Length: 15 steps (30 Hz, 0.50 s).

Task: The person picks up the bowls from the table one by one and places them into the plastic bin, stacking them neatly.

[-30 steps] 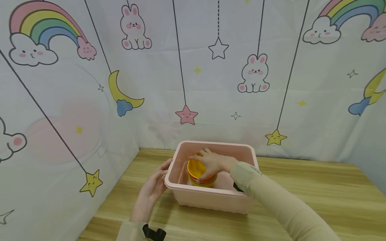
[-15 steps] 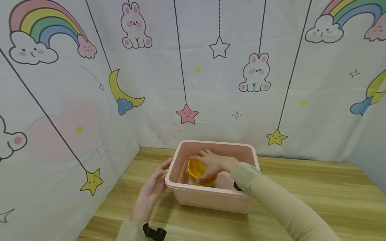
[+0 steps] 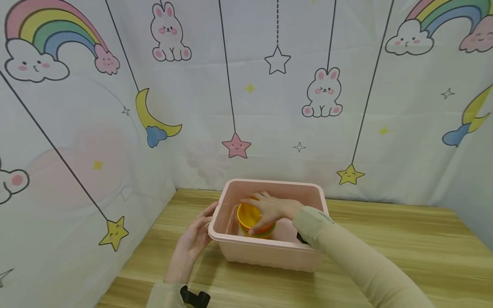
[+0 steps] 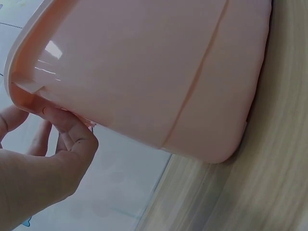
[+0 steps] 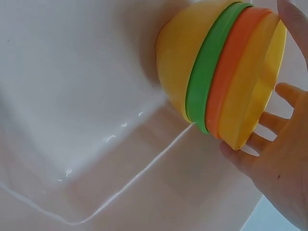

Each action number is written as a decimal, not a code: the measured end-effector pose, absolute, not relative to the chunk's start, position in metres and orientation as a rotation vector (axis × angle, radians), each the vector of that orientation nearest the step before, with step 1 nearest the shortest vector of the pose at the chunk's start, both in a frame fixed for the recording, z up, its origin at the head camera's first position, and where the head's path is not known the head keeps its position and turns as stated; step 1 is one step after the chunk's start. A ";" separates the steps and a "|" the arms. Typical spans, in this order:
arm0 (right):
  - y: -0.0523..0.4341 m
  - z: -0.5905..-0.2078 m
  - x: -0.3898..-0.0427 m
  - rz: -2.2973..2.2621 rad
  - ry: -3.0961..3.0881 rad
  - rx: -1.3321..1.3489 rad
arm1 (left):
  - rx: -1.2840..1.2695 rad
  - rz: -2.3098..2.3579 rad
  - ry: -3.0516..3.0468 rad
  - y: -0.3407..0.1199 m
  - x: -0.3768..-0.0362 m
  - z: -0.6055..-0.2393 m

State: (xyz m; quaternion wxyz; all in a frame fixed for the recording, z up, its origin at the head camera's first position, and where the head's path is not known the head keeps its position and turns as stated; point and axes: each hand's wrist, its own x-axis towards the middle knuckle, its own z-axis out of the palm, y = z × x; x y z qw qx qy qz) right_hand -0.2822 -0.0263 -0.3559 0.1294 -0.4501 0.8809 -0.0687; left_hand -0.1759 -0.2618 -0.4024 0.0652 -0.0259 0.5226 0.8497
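Observation:
A pink plastic bin stands on the wooden table, its open top facing up. Inside, toward its left end, sits a stack of nested bowls, with yellow, green and orange layers. My right hand reaches over the stack and grips its upper rim, thumb on the near side and fingers spread across the far side. The topmost bowl is yellow, and part of its opening is hidden by that hand. At the bin's left end, my left hand holds the rim, thumb and fingers bent around it.
Behind and left of the bin hangs a white cloth printed with rabbits, stars and rainbows. Wooden tabletop extends to the right of the bin. A dark band with a device is on the left wrist.
The camera view has shifted slightly. Both hands, the bowls and the bin keep nearly the same places relative to one another.

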 end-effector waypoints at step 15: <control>-0.019 -0.334 -0.281 -0.244 2.562 -1.211 | -0.055 2.566 1.564 -0.265 -0.177 -0.399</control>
